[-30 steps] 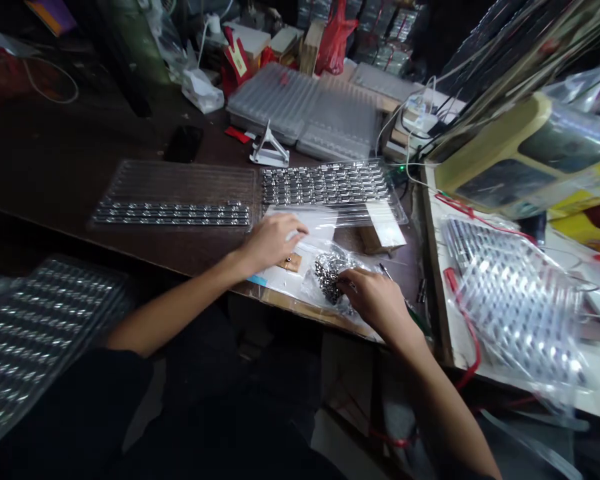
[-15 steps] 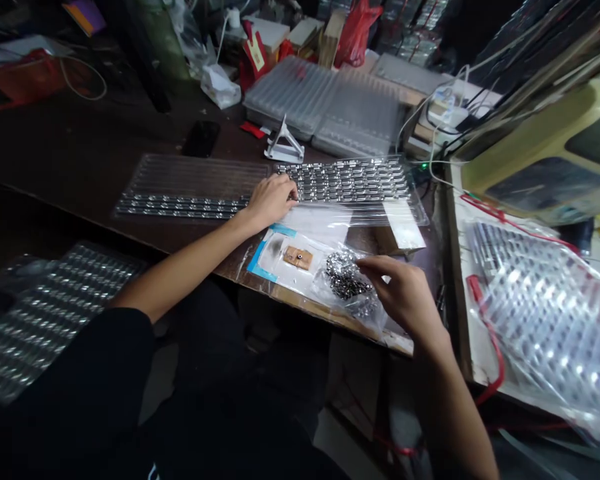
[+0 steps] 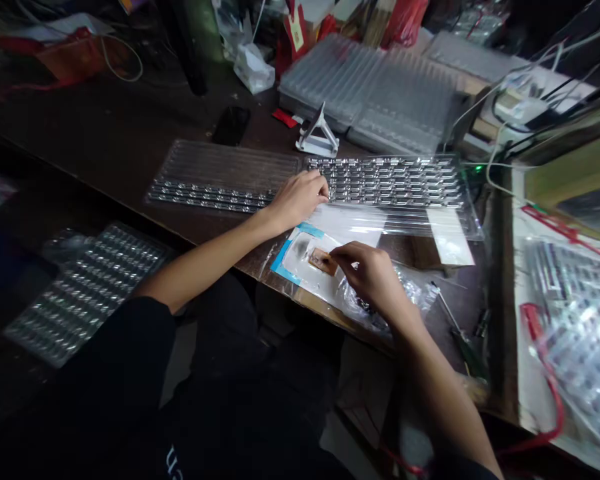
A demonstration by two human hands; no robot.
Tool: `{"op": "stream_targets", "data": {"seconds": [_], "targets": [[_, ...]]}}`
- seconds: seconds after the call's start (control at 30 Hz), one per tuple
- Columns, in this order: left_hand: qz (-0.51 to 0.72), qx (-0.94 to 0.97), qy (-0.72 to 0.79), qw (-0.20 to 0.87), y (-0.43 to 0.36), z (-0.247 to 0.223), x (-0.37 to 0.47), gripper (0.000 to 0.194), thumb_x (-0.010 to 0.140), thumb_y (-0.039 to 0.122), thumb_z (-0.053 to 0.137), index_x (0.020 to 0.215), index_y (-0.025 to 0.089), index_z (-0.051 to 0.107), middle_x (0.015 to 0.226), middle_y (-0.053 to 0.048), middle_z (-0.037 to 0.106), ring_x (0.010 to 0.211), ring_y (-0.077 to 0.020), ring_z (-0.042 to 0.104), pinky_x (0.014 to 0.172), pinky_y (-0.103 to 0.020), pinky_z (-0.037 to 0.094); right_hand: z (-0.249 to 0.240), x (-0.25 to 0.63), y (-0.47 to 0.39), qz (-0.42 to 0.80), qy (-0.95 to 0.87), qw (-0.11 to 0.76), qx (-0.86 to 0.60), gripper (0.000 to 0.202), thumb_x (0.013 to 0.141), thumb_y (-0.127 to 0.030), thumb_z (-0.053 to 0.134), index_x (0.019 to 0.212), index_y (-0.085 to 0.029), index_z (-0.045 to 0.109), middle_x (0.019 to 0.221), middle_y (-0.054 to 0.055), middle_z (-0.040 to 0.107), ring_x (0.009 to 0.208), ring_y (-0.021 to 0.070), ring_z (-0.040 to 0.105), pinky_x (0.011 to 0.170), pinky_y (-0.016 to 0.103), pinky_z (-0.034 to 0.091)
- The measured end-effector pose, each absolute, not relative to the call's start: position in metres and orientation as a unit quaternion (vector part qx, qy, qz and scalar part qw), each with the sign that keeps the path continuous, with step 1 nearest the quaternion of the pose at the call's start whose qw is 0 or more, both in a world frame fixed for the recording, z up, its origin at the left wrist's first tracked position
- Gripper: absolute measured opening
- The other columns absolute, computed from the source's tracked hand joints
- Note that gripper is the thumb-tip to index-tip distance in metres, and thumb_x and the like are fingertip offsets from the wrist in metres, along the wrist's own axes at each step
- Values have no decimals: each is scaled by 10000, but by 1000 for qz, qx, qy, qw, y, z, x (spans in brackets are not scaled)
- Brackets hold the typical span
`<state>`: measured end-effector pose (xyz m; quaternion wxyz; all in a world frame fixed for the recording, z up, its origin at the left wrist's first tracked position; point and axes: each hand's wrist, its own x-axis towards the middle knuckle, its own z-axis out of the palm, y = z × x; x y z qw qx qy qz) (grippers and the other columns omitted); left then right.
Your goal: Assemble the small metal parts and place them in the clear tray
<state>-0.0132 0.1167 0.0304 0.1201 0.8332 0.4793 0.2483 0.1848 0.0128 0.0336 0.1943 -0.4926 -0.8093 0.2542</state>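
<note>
My left hand (image 3: 303, 197) rests with curled fingers at the near left corner of a clear tray filled with rows of small metal parts (image 3: 390, 180); its fingertips are hidden. To its left lies a ribbed clear tray (image 3: 225, 163) with metal parts in its near rows. My right hand (image 3: 367, 270) is closed in a pinch over a small wooden block (image 3: 321, 261), on a white sheet with blue tape (image 3: 286, 267). Whatever its fingertips hold is too small to name. Below the right hand, partly covered, lies a clear bag of small metal parts (image 3: 353, 300).
Behind the trays stand a white triangular stand (image 3: 319, 137), a dark phone (image 3: 231, 125) and stacked clear trays (image 3: 370, 87). A screwdriver (image 3: 460, 337) lies at right. Another filled tray (image 3: 87, 293) sits low at left.
My right hand has moved left from the bag of metal parts to the wooden block. My left hand stays at the tray corner. The whole view has shifted, showing the screwdriver more fully.
</note>
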Motion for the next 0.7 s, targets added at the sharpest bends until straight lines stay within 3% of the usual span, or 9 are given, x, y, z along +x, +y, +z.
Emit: {"op": "stream_targets", "data": {"seconds": [0.13,0.3,0.5,0.7], "targets": [[226,846,450,175,66,42,-29,70,932,195,583,990,174,615,932,-30,685,861,-183,623,789,-308,454,30,176,5,225,-840,129,-476,219,942,-158,511,1021,-152,715,977,100,712,802,178,659,707,267,469],[190,855,460,148,20,14,-36,123,932,204,579,1043,177,623,1048,-53,700,963,-224,615,841,-342,443,37,167,0,151,-866,17,-477,271,957,-112,474,1110,-155,694,980,112,684,829,203,639,654,280,426],[282,813,470,198,20,-2,-28,119,918,230,624,1021,193,672,1042,-38,726,957,-198,648,860,-327,470,55,206,-2,209,-844,78,-488,215,943,-215,543,1058,-195,724,998,77,721,827,176,667,678,256,434],[375,756,446,299,20,2,-17,93,855,263,713,912,189,715,925,-33,757,875,-171,695,815,-296,523,68,238,-12,171,-782,-109,-590,129,819,-319,696,923,-281,762,813,44,750,692,229,670,565,294,354]]}}
